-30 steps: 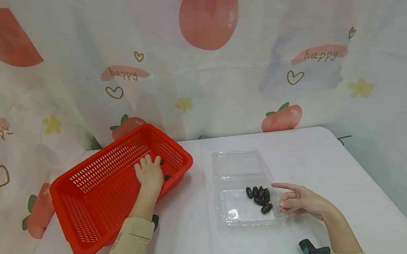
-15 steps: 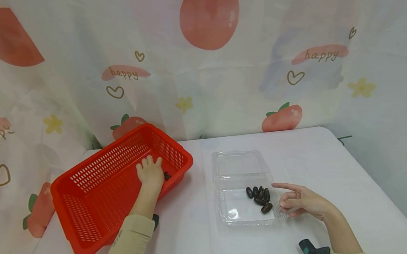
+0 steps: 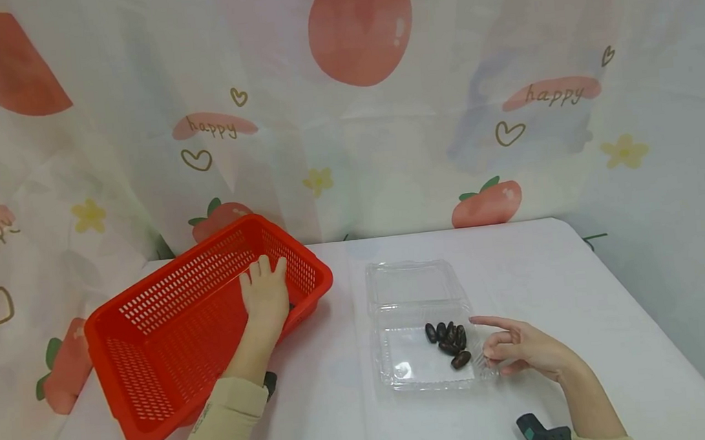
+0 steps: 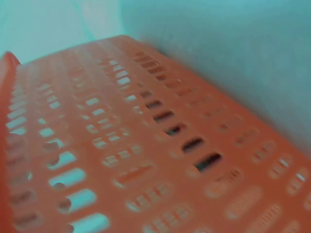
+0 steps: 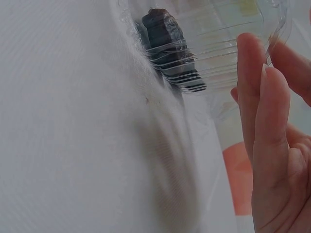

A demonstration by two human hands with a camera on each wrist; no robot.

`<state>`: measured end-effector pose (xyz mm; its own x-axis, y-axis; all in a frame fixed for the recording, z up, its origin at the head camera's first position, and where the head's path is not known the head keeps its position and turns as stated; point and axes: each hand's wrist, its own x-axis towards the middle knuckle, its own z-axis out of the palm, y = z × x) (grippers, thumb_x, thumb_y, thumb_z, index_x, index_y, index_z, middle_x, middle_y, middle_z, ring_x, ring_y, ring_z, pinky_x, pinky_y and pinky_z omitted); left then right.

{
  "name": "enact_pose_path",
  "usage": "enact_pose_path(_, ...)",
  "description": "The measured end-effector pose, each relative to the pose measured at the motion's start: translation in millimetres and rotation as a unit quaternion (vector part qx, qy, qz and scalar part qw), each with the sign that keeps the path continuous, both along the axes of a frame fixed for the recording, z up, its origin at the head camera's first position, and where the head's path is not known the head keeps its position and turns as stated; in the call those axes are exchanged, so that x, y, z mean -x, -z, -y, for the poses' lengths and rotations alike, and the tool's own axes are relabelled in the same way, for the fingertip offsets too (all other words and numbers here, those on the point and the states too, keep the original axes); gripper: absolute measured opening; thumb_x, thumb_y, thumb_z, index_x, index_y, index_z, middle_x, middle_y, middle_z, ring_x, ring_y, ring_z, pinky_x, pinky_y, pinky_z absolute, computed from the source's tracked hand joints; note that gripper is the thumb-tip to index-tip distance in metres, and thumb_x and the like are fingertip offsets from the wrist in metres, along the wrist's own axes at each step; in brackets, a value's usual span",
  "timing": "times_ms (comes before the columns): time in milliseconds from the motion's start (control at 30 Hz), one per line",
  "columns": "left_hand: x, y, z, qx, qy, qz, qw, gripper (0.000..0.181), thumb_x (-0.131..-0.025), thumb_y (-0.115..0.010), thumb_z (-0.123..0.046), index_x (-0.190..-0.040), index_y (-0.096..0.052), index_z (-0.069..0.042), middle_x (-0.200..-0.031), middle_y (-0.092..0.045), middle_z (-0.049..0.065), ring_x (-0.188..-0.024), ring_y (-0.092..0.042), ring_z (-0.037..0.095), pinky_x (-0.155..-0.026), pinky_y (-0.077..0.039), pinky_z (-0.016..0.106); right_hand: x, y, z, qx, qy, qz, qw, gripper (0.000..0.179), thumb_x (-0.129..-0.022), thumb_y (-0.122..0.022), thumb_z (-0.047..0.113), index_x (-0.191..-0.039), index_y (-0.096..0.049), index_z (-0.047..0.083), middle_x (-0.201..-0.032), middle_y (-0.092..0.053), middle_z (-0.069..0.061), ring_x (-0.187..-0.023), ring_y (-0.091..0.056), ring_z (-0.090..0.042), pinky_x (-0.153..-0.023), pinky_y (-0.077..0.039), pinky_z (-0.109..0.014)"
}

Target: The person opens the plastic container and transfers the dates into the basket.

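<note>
My left hand reaches into a red slotted plastic basket, fingers spread near its right end. A bit of a dark thing shows beside that hand; what lies under the palm is hidden. Only the basket's slotted wall fills the left wrist view, with dark shapes behind some slots. At the right, my right hand pinches the rim of a clear clamshell container, index finger stretched along it. Several dark brown, glossy, oval fruits like dates lie in its near half.
The container's lid lies folded back, away from me. A white cloth covers the table, and a printed curtain stands behind it. Dark devices sit at both wrists, one by the right forearm.
My left hand has shifted slightly farther into the basket and to the right, covering most of the dark things there. The right hand and the container stay put.
</note>
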<state>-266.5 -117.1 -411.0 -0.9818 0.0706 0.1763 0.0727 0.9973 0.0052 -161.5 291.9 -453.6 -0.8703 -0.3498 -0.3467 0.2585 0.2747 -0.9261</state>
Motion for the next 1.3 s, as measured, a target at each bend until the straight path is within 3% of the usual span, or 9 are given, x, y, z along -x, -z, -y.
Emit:
enact_pose_path(167, -8.2, -4.9, -17.6, -0.001, 0.039, -0.075, 0.9964, 0.065, -0.07, -0.074, -0.009, -0.128, -0.045, -0.017, -0.116, -0.043, 0.016, -0.103, -0.039, 0.031, -0.088, -0.034, 0.046, -0.1, -0.5, -1, 0.009, -0.005, -0.001, 0.9999, 0.069, -0.085, -0.063, 0.011, -0.14, -0.024, -0.002, -0.081, -0.063, 0.001, -0.073, -0.063, -0.014, -0.059, -0.052, -0.028)
enact_pose_path(300, -17.0, -6.9, -35.6, 0.008, 0.077, -0.125, 0.9892, 0.073, -0.059, -0.083, -0.014, -0.123, -0.048, -0.017, -0.111, -0.046, 0.015, -0.1, -0.042, 0.029, -0.083, -0.037, 0.042, -0.7, -1.4, -1, 0.014, -0.007, -0.005, 0.9999, 0.069, -0.085, -0.062, 0.01, -0.14, -0.023, -0.002, -0.081, -0.063, 0.002, -0.072, -0.063, -0.013, -0.059, -0.052, -0.028)
enact_pose_path(467, -28.8, -3.2, -56.7, 0.019, 0.12, -0.148, 0.9815, 0.057, -0.071, -0.076, -0.015, -0.121, -0.049, -0.019, -0.107, -0.047, 0.011, -0.097, -0.043, 0.025, -0.083, -0.038, 0.038, -0.4, -1.5, -1, 0.023, -0.006, -0.004, 0.9997, 0.07, -0.085, -0.063, 0.01, -0.141, -0.022, -0.001, -0.081, -0.064, 0.002, -0.072, -0.063, -0.013, -0.057, -0.052, -0.028)
enact_pose_path(600, -41.0, 1.8, -73.8, 0.022, 0.159, -0.147, 0.9759, 0.043, -0.081, -0.067, -0.017, -0.12, -0.051, -0.022, -0.108, -0.048, 0.009, -0.097, -0.044, 0.023, -0.085, -0.037, 0.038, 0.9, 0.1, -1, 0.029, -0.003, 0.004, 0.9996, 0.069, -0.084, -0.063, 0.009, -0.141, -0.024, 0.003, -0.08, -0.064, 0.002, -0.071, -0.062, -0.012, -0.057, -0.051, -0.027)
enact_pose_path(767, -56.4, 11.2, -94.8, 0.02, 0.21, -0.14, 0.9674, 0.038, -0.082, -0.065, -0.018, -0.116, -0.05, -0.025, -0.104, -0.049, 0.006, -0.092, -0.046, 0.021, -0.081, -0.037, 0.035, 1.2, 0.1, 0, 0.03, -0.003, 0.006, 0.9995, 0.07, -0.084, -0.064, 0.009, -0.142, -0.024, 0.007, -0.08, -0.064, 0.002, -0.07, -0.062, -0.012, -0.056, -0.051, -0.026)
enact_pose_path(967, -71.2, 28.6, -118.9, 0.013, 0.261, -0.13, 0.9564, 0.029, -0.086, -0.061, -0.029, -0.112, -0.05, -0.027, -0.099, -0.048, 0.001, -0.087, -0.046, 0.017, -0.076, -0.036, 0.03, -0.2, -1.9, 0, 0.032, -0.01, 0.004, 0.9994, 0.071, -0.084, -0.063, 0.009, -0.142, -0.023, 0.009, -0.079, -0.064, 0.001, -0.069, -0.062, -0.012, -0.055, -0.051, -0.025)
enact_pose_path(1300, -90.4, 47.7, -155.0, 0.007, 0.318, -0.047, 0.9468, 0.031, -0.087, -0.056, -0.042, -0.116, -0.052, -0.03, -0.102, -0.047, -0.003, -0.091, -0.044, 0.013, -0.078, -0.034, 0.027, -1.9, -4.2, 2, 0.028, -0.007, -0.001, 0.9996, 0.073, -0.084, -0.062, 0.008, -0.143, -0.018, 0.004, -0.079, -0.063, 0.0, -0.067, -0.062, -0.012, -0.055, -0.051, -0.026)
